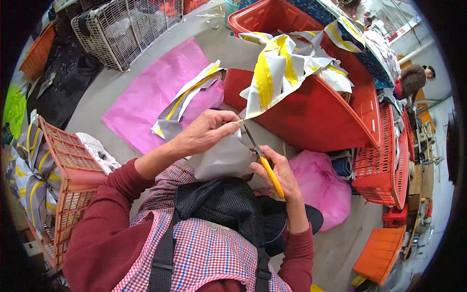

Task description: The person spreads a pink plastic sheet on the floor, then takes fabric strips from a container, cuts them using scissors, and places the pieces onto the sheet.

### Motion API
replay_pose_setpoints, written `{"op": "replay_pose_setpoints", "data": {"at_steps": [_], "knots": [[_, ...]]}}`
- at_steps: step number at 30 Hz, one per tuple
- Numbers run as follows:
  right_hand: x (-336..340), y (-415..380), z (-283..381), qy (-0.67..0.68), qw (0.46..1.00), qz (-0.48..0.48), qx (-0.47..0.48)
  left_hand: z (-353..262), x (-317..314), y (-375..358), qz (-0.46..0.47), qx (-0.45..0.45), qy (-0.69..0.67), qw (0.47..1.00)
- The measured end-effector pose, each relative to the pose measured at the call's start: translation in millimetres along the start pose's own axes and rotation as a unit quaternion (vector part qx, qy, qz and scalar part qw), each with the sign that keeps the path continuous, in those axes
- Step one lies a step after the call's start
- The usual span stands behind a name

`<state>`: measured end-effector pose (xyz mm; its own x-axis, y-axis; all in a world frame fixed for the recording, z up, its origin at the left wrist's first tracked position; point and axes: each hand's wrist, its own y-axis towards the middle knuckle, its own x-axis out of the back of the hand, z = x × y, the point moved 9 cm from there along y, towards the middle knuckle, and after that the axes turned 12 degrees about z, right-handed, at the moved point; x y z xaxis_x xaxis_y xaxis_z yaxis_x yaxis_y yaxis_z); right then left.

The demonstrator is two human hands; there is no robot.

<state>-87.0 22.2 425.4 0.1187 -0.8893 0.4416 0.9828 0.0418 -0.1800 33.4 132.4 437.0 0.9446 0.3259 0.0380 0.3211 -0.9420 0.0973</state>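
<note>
My left hand (206, 131) pinches the corner of a silvery-grey fabric piece with yellow stripes (265, 80), whose other end drapes over the rim of a red bin (311, 109). In my right hand (279, 173) is a pair of scissors with yellow handles (271, 176). Their dark blades point up to the pinched corner, right by my left fingertips. Below my hands a plain pale grey piece of fabric (221, 158) hangs over my lap. Just past my left hand, another striped piece (187, 97) lies on a pink sheet (146, 92).
On the left stands an orange-pink crate (73, 168) stuffed with striped pieces. A white wire basket (129, 31) is at the back left. Pink plastic (321, 190) lies right of my knees, near red baskets (377, 155) and an orange crate (379, 255). Another person (413, 82) is far right.
</note>
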Motion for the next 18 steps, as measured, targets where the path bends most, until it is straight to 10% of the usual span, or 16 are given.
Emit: {"op": "replay_pose_setpoints", "data": {"at_steps": [8, 13, 18], "knots": [[0.7, -2.7, -20.7, 0.153, 0.982, -0.051, -0.098, -1.1, 25.2, -16.8, -0.004, 0.044, 0.027, 0.999], [22.6, -20.2, -71.7, 0.133, 0.979, -0.128, -0.08, -4.4, 174.1, -40.9, -0.153, 0.075, 0.045, 0.984], [7.2, -39.5, -135.6, 0.217, 0.953, -0.135, -0.164, 4.6, 294.5, 31.0, -0.273, 0.065, 0.456, 0.845]]}}
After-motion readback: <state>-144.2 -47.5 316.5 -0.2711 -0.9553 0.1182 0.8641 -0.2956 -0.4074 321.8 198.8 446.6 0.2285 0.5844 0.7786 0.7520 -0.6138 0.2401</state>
